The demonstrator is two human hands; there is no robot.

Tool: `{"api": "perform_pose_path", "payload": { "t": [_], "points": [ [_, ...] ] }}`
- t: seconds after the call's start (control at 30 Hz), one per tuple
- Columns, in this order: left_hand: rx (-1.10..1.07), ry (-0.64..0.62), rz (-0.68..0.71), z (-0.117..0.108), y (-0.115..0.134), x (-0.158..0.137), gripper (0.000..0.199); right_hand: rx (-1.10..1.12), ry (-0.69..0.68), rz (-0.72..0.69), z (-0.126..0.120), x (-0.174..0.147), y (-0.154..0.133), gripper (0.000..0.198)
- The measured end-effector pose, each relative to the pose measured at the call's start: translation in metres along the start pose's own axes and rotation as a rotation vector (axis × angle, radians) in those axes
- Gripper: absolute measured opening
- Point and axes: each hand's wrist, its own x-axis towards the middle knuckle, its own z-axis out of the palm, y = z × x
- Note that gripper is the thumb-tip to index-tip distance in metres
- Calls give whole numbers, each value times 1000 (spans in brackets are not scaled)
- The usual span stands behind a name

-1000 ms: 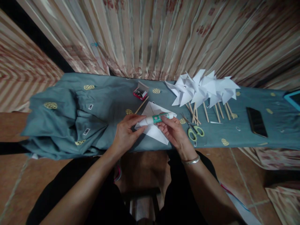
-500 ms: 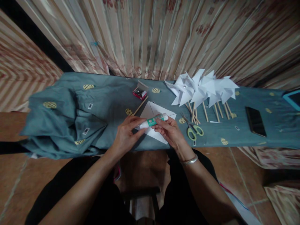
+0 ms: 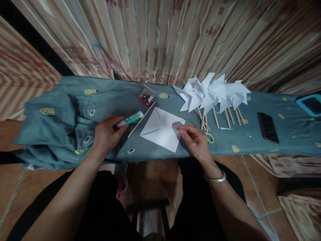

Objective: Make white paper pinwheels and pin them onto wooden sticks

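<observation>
My left hand (image 3: 107, 135) grips a white and green glue stick (image 3: 133, 118), holding it left of the paper. A square sheet of white paper (image 3: 163, 130) with slits cut in from its corners lies flat on the cloth. At its right side my right hand (image 3: 195, 139) has thumb and index finger pinched together at a flap by the corner. Between the glue stick and the paper a thin wooden stick (image 3: 140, 121) lies slanted. Green-handled scissors (image 3: 210, 138) are partly hidden behind my right hand.
Several white paper pinwheels (image 3: 213, 92) on wooden sticks lie at the back right. A small red box (image 3: 145, 98) of metal pins stands open behind the paper. Farther right are a black phone (image 3: 268, 127) and a blue-framed device (image 3: 311, 104). Bunched cloth (image 3: 55, 124) covers the left end.
My hands have moved apart. The glue stick, held between both hands before, has gone left in my left hand. My right hand has left it and come to the paper's right corner.
</observation>
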Motion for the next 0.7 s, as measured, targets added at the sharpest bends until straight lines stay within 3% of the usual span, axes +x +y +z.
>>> {"api": "perform_pose_path", "payload": {
  "t": [0.1,0.2,0.27,0.37,0.5,0.7],
  "points": [
    [90,-19,86,-4,-7,0,33,-249,-80,-188,-13,-14,5,22],
    [156,20,282,-2,14,-10,55,-355,-205,-297,-14,-25,7,34],
    [161,6,456,6,36,-19,51,-393,-270,-327,-12,-29,7,40],
    [76,-228,642,24,64,-33,32,-434,-323,-352,-10,-31,8,46],
    [18,-343,651,44,76,-39,25,-466,-349,-362,-11,-30,6,50],
    [37,-314,651,48,75,-35,18,-441,-394,-299,-14,-27,2,58]
  ]
}}
